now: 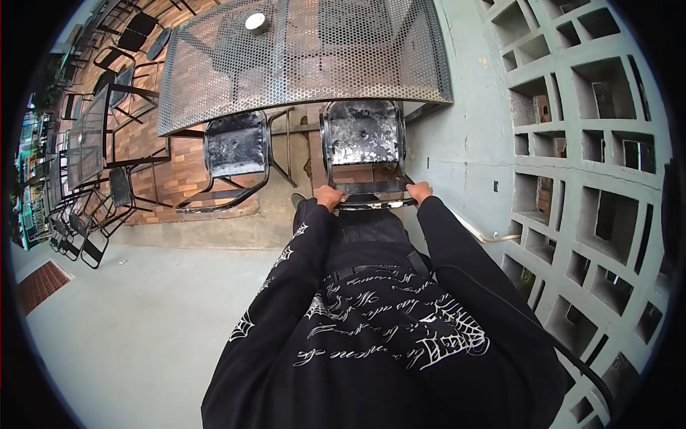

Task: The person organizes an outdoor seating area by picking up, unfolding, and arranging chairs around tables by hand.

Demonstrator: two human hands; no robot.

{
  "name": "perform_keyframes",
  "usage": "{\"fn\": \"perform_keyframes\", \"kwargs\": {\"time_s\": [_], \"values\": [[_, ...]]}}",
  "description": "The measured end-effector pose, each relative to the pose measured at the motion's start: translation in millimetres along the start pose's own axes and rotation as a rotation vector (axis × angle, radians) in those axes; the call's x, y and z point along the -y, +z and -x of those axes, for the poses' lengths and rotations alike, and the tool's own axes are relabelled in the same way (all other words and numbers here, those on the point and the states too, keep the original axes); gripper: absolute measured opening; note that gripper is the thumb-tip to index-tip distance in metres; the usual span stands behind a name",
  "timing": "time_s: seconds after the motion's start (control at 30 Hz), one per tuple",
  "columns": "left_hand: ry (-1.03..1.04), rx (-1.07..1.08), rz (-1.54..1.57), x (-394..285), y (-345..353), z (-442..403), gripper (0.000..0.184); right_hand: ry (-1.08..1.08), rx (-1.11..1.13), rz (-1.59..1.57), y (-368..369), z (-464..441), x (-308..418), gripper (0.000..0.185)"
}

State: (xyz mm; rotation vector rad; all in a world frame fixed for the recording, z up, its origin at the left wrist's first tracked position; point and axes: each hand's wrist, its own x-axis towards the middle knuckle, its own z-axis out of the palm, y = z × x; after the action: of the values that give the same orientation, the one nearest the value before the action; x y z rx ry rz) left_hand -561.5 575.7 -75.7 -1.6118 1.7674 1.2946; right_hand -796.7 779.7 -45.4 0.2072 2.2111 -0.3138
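Note:
A worn black metal chair [363,134] stands right in front of me, its seat partly under the edge of a perforated metal table [300,53]. My left hand [329,196] is closed around the left side of the chair's backrest. On the other side of the same backrest, my right hand [419,191] grips the corner. Paint has flaked off the seat and the top rail in pale patches. A second black chair [236,146] is to the left at the same table, out of my hands.
A pale wall with square block openings [607,86] runs close along my right. A small white round object [256,23] sits on the tabletop. More chairs [121,189] and tables stand at the left. A floor grate [44,286] lies at lower left.

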Motion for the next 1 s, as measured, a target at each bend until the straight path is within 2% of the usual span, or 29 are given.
{"fn": "perform_keyframes", "kwargs": {"time_s": [0.07, 0.2, 0.27, 0.33, 0.37, 0.47, 0.53, 0.6, 0.67, 0.77, 0.83, 0.87, 0.9, 0.97, 1.0], "values": [[-0.071, 0.034, 0.056, -5, -4, 4, 0.046, -0.005, -0.014, 0.017, 3, -3, -2, 0.045], [-0.037, -0.02, 0.028, -5, -6, 6, 0.047, -0.067, -0.043, 0.117, 16, -28, -10, 0.042], [-0.153, -0.001, 0.12, -14, -14, 19, 0.046, -0.068, -0.069, 0.159, 22, -33, -13, 0.041], [-0.11, -0.034, 0.127, -4, -10, 4, 0.046, -0.173, 0.001, 0.196, 17, -32, -12, 0.04], [-0.069, -0.07, 0.138, 1, -6, -4, 0.045, -0.096, -0.019, 0.141, 20, -37, -11, 0.039], [-0.076, -0.092, 0.103, -22, -25, 19, 0.047, -0.058, -0.017, 0.087, 29, -55, -18, 0.038], [-0.096, -0.087, 0.068, -23, -26, 25, 0.051, -0.1, -0.04, 0.145, 23, -40, -15, 0.037], [-0.052, -0.098, 0.022, -11, -17, 19, 0.046, -0.132, -0.058, 0.203, 26, -37, -15, 0.035], [-0.075, -0.052, 0.014, -21, -28, 44, 0.046, -0.15, 0.025, 0.134, 40, -67, -39, 0.032], [-0.035, -0.068, 0.038, -4, -17, 24, 0.047, -0.11, -0.02, 0.017, 42, -65, -43, 0.03], [0.036, -0.079, 0.22, 35, 5, -14, 0.05, -0.051, 0.007, -0.064, 34, -46, -35, 0.029], [0.027, -0.082, 0.216, 39, 0, -9, 0.05, -0.016, 0.047, -0.104, 26, -33, -30, 0.028], [0.013, 0.046, 0.409, 38, -9, 1, 0.051, 0.027, 0.035, -0.13, 7, 11, -10, 0.029], [-0.043, 0.32, 0.738, 23, -42, 31, 0.05, 0.008, 0.116, -0.262, 8, 6, -18, 0.033], [-0.042, 0.304, 0.739, 27, -54, 37, 0.05, 0.013, 0.143, -0.286, 11, -3, -20, 0.035]]}}
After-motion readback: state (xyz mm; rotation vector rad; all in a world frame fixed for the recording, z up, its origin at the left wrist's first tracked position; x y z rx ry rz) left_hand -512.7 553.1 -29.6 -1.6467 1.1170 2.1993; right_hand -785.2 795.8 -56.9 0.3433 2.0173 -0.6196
